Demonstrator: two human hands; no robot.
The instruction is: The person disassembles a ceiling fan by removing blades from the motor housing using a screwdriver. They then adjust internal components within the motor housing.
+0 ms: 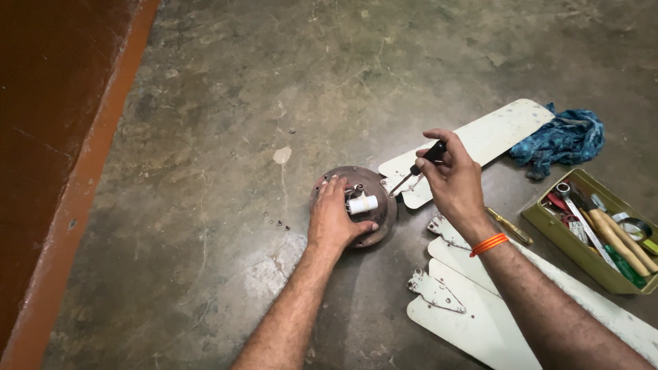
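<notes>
Nearest to us, two cream fan blades (473,322) lie detached on the concrete floor (205,137), their metal brackets bare, so we judge the blade removal done and the motor itself now under work. Our left hand (334,218) lies palm-down on the round rusty ceiling-fan motor housing (375,186), fingers spread over its top and thumb curled at the rim, pressing rather than gripping; a small white cylindrical capacitor (362,203) shows just beside the thumb. Our right hand (452,177) pinches a black-handled screwdriver (418,168) between fingers and thumb, its tip angled down at the housing's right edge, apparently touching. A few small loose screws (276,221) rest left of the motor. Farther off lie a third blade (480,140), a green tool tray (569,240) and a blue rag (565,137).
</notes>
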